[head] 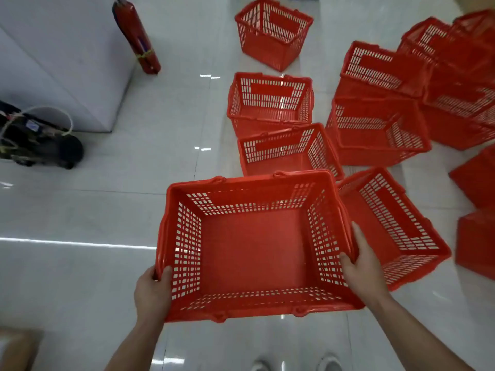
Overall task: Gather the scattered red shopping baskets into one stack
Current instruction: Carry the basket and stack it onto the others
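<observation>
Left grip: left hand [152, 293] clamped on the near-left corner of the held basket [254, 250], thumb over the rim.
Right grip: right hand [364, 266] clasps the right rim, one finger extended along the edge.
Held basket: mouth up, in front of the person, solid base bare.
Adjacent: tilted basket [396, 228] just beside the right rim; another basket [284, 151] just beyond the far rim; both hold nothing.
Further baskets: one apart [273, 33]; a crowded cluster [442, 89] at right.
Open room: tiled floor [80, 263] to the left, bounded by a fire extinguisher [136, 36] and white cabinet [53, 62].
</observation>
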`<state>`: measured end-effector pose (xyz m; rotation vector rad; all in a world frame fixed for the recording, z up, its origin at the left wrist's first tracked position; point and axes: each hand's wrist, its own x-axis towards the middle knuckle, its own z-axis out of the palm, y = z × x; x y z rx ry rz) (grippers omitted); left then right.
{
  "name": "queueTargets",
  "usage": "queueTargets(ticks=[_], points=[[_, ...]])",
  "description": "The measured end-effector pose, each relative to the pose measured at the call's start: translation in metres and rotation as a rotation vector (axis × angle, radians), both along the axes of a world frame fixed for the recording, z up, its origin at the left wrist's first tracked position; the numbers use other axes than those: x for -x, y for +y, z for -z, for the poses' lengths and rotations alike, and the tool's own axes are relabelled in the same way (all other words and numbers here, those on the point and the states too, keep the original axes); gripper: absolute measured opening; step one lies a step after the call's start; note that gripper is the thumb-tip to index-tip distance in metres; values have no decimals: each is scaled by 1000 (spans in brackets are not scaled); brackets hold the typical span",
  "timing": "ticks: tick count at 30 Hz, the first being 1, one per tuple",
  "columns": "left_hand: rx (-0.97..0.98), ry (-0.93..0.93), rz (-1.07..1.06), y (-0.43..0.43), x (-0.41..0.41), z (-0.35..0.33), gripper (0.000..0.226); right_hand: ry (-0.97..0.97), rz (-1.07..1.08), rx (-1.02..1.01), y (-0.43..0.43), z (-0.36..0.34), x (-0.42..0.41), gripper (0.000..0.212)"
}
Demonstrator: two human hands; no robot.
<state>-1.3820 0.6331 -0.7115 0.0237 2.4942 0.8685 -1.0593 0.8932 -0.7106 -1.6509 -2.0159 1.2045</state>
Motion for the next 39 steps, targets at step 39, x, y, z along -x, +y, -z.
queueTargets(ticks=[39], points=[[178, 63, 1, 405, 143, 251, 33, -179, -63, 116, 383, 262, 152, 76]])
